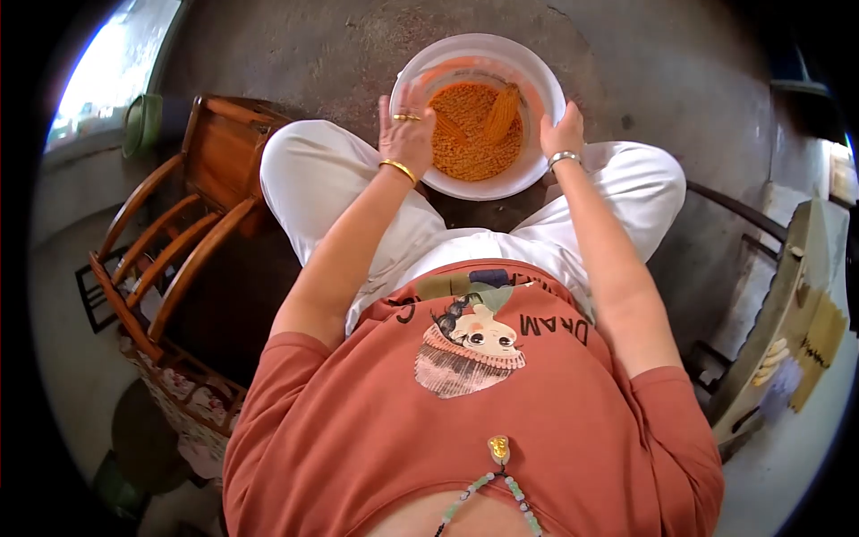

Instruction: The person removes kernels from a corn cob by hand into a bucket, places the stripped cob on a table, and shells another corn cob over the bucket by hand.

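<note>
A white basin [479, 190] sits on the floor between my knees, holding many loose orange corn kernels [474, 159]. On top of the kernels, toward the right, lies a corn cob [504, 115]. Another cob [447, 127] shows at the left, close to my fingers. My left hand [407, 132] lies over the basin's left rim, fingers stretched out and apart. At the right rim, my right hand [563, 134] is closed round the edge; some of its fingers are hidden.
Left of my knee stands a wooden chair [234, 152] with curved slats. A green container [143, 125] is behind it, near a bright opening. On the right is a board-like piece of furniture [774, 331] with a dark bar beside it. The floor [295, 49] is grey concrete.
</note>
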`<state>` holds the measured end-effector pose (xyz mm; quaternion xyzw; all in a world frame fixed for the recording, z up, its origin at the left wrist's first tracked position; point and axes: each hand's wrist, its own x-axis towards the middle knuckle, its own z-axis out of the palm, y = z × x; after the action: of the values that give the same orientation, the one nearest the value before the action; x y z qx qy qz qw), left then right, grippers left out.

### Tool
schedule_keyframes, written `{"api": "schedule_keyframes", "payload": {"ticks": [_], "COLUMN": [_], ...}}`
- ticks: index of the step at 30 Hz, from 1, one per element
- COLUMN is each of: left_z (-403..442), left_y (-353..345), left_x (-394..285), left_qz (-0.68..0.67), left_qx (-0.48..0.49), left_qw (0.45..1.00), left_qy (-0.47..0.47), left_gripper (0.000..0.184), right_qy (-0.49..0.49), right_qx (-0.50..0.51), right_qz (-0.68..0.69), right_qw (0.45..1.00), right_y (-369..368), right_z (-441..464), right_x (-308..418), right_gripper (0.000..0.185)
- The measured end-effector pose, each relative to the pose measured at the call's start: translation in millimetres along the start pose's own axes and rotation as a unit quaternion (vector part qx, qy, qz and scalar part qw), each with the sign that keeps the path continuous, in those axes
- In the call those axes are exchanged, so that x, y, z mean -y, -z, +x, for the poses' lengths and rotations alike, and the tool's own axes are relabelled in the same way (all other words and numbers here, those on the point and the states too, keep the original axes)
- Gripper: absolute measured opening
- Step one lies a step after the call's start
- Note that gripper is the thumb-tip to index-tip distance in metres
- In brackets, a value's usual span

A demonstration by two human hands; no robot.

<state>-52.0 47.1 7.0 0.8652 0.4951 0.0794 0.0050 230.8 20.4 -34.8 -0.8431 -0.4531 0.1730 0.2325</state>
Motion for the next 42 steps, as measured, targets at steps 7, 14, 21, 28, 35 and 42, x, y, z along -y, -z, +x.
{"api": "schedule_keyframes", "payload": {"ticks": [7,14,21,28,35,42], "left_z": [27.4,57.7,56.5,63.3,83.9,74.8], "left_y": [-32.6,-104.9,-153.6,-200.7,-198.4,-215.2], "left_x": [-29.8,-67.5,-55.2,-34.7,-28.5,-12.9], "left_qz": [-0.038,0.052,0.05,0.091,0.147,0.098], "left_qx": [0.37,0.527,0.565,0.499,0.516,0.561], "left_qw": [0.927,0.848,0.822,0.857,0.829,0.806], "left_qy": [0.038,-0.032,-0.046,-0.094,-0.155,-0.161], "left_gripper": [0.031,0.048,0.051,0.061,0.05,0.046], "right_qy": [0.017,0.033,0.041,0.015,0.001,-0.003], "right_qx": [-0.006,-0.012,-0.024,-0.004,-0.003,0.014], "right_qz": [-0.01,0.007,0.067,0.101,0.108,0.109], "right_qw": [1.0,0.999,0.997,0.995,0.994,0.994], "right_y": [5.8,1.9,5.5,14.0,18.4,17.5], "right_z": [17.0,19.0,16.5,15.7,14.9,16.5], "right_x": [16.3,9.0,14.8,22.0,24.7,20.5], "right_gripper": [0.04,0.034,0.037,0.041,0.043,0.041]}}
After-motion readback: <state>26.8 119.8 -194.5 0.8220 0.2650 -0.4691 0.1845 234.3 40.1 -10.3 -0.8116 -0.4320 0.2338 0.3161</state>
